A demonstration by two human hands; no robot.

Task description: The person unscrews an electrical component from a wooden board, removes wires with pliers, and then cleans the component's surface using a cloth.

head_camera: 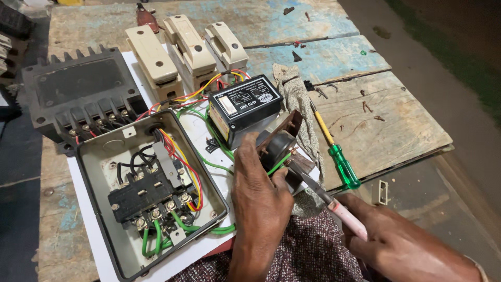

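From the head camera, the left hand (261, 196) is closed around a round black meter-like component (276, 149) fixed to a small brown panel (288, 127), thumb and fingers wrapped over its lower edge, holding it tilted up just above the white sheet (99, 230). The right hand (402, 245) grips a screwdriver with a pale pink handle (344, 215), fingers shut tight on the handle, the metal shaft running up and left so its tip meets the back of the black component, beside a green wire (279, 164) that leads into it.

Just behind the component stands a black control unit with a white label (245, 107), with red, yellow and green wires bunched at its rear. To the left lies an open grey metal enclosure (99, 156) holding a black contactor (148, 196) with screw terminals and green, red, yellow and black leads. Behind it sits a dark ribbed housing (78, 89), and three cream fuse carriers (190, 49) stand in a row further back. A second screwdriver with a green handle and yellow shank (339, 159) lies on the worn wooden table (386, 120), next to a grey rag (295, 94). A patterned maroon cloth (308, 250) shows beneath the wrists
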